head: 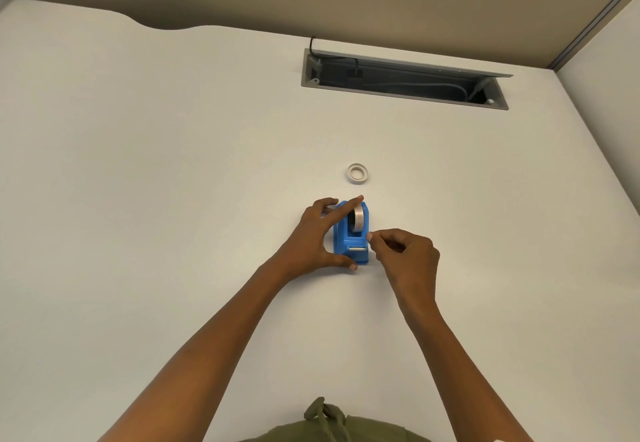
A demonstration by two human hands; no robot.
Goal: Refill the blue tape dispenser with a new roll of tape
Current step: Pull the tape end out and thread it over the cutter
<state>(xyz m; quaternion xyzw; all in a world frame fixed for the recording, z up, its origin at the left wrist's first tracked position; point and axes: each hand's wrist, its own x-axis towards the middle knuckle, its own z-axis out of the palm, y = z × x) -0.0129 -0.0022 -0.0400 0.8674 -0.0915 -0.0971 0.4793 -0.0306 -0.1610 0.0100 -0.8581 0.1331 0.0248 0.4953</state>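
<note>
One roll of tape (pixel 360 220) is seated upright in the cradle of the blue tape dispenser (pixel 351 237), which stands on the white desk (pixel 173 199). A second, thin ring (pixel 357 173) lies flat on the desk just beyond the dispenser, apart from both hands; it is judged to be the spent core, though this cannot be confirmed.

Progress is judged as late-stage: the loading step appears complete. What remains, by judgement, is for the free end of the tape to be drawn forward and pressed onto the metal cutter (pixel 358 250) at the near end of the dispenser. No strip is seen across the cutter.

The left hand (pixel 317 237) is spread around the left side of the dispenser, with the thumb at the near base corner and the index finger laid over the top beside the roll. The body is thereby steadied.

The right hand (pixel 407 256) is held just beside the right wall of the dispenser, thumb and forefinger pinched together. Whether a tape end is held in the pinch cannot be told.

An open cable tray (pixel 405 78) is recessed in the desk, well beyond the work area.
</note>
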